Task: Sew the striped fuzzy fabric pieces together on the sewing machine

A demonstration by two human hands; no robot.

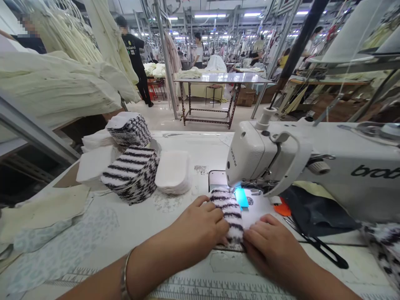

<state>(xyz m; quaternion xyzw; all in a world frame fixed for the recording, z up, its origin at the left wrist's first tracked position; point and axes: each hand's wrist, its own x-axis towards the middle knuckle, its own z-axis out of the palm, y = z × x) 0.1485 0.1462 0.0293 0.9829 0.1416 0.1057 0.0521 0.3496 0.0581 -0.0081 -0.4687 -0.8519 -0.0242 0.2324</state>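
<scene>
A small piece of fluffy black-and-white striped fabric [228, 214] lies under the head of a white sewing machine [250, 156], its far end by the lit needle area. My left hand [200, 225] rests along its left side, fingers bent over the edge and closed on it. At its lower right edge, my right hand [270, 239] has its fingers closed against the fabric; the fingertips are partly hidden. A bright blue patch [241, 198] shows beside the presser foot. To the left stand stacks of cut striped pieces [131, 171] and white pieces [173, 171].
Black thread snips [328, 250], a dark cloth [318, 212] and an orange scrap [283, 207] lie right of the needle. Pale fabric pieces [65, 237] cover the table's left. A ruler strip [200, 289] runs along the front. Thread cones [353, 33] stand upper right; people work behind.
</scene>
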